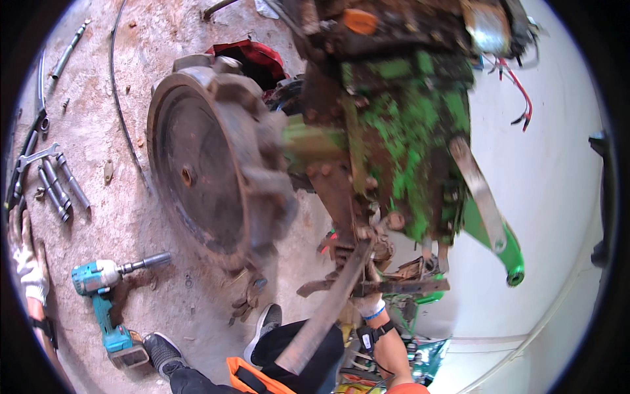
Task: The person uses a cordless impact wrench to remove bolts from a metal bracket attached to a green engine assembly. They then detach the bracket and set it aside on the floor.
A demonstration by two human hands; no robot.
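Note:
My left hand (pixel 28 262), in a white glove, is at the far left edge with fingers stretched out beside a row of sockets, wrenches and bars (pixel 56 184). My gloved right hand (pixel 367 302) is at the lower linkage (pixel 367 249) of a rusty, green-painted machine (pixel 410 144); its fingers are mostly hidden behind metal bars. A long flat bar (pixel 315 328) slants down from that linkage toward my legs. A lugged metal wheel (pixel 197 171) is attached at the machine's left. A teal impact wrench (pixel 105 308) with a long socket lies on the floor.
My shoes (pixel 162 351) are at the bottom, near an orange item (pixel 246 374). A black cable (pixel 115 79) and a red part (pixel 243 52) lie at the back. A white wall (pixel 558 197) is at the right, with red leads (pixel 522 98) near it. Assorted clutter (pixel 426 361) lies below the machine.

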